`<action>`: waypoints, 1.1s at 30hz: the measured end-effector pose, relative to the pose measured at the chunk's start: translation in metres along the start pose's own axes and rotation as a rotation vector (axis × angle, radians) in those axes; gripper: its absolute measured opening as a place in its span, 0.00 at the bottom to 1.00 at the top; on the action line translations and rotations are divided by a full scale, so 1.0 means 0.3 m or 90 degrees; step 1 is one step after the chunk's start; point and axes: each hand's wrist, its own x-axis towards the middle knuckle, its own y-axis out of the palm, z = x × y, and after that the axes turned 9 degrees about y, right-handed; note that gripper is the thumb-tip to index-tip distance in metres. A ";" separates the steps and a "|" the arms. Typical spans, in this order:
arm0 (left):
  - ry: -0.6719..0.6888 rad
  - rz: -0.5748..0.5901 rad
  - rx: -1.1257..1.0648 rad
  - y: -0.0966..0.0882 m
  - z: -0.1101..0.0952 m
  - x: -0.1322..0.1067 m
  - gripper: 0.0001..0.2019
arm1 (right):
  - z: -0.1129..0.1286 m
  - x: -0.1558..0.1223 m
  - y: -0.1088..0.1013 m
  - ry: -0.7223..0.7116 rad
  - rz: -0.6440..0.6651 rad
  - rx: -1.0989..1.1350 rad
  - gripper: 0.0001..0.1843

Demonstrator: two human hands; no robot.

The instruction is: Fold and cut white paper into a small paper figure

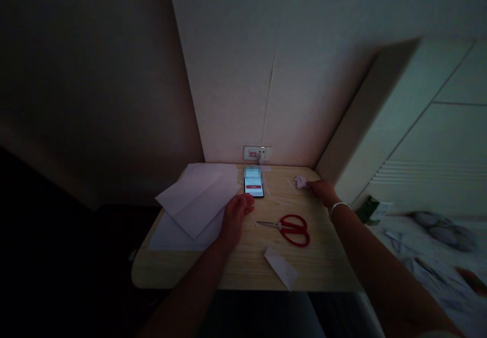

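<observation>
My right hand [322, 192], a bracelet on its wrist, reaches to the far right of the table and pinches a small crumpled or folded white paper piece [301, 181]. Just below a lit phone [253, 181] rests my left hand [235, 217], its fingers loosely curled and a little apart, with nothing visible in them. Red-handled scissors [291, 230] lie to the right of it, blades pointing left. Thin white paper strips [254, 220] are scattered about. Nearer the front edge lies a folded white paper [281, 268]. Large white sheets [201, 196] overlap on the left.
The pale wooden table [243, 272] has rounded corners and stands against a wall. A socket [257, 153] with a plug and cable sits right behind the phone. To the right is a bed [426, 257] with bedding and several items on it.
</observation>
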 end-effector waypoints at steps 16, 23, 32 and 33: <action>0.000 0.017 -0.002 -0.005 0.001 -0.003 0.15 | 0.026 -0.127 0.026 -0.168 -0.088 -0.189 0.17; -0.003 0.022 0.004 -0.007 0.004 -0.001 0.14 | 0.005 -0.128 0.034 -0.268 -0.064 -0.308 0.18; -0.009 0.033 0.011 -0.005 0.002 0.001 0.14 | 0.021 -0.116 0.031 -0.254 -0.049 -0.421 0.18; -0.008 0.034 0.012 -0.004 0.001 0.001 0.14 | 0.023 -0.116 0.029 -0.250 -0.048 -0.426 0.18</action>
